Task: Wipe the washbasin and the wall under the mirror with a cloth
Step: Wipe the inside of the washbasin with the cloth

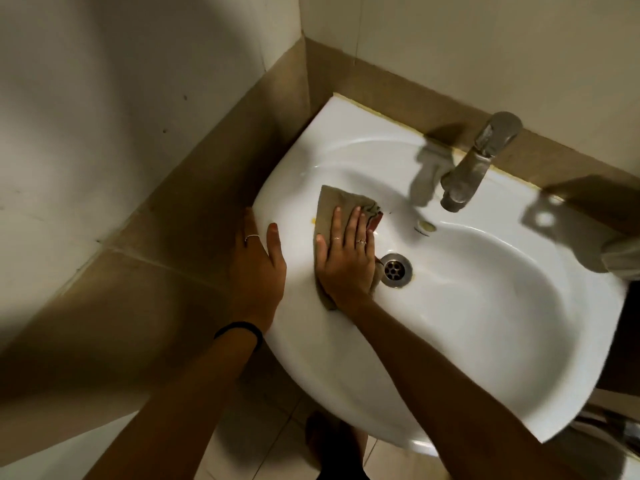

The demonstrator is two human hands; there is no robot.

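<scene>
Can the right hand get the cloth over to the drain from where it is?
Probably yes. The right hand lies flat on the cloth inside the basin, and the drain sits right beside it with nothing between.

place: bathroom, small, domestic-looking
fixture: white ceramic wall-hung washbasin, round steel drain
tap: dull grey metal single-lever tap
walls: cream tiles, tan tile band
floor: pale tiles
</scene>
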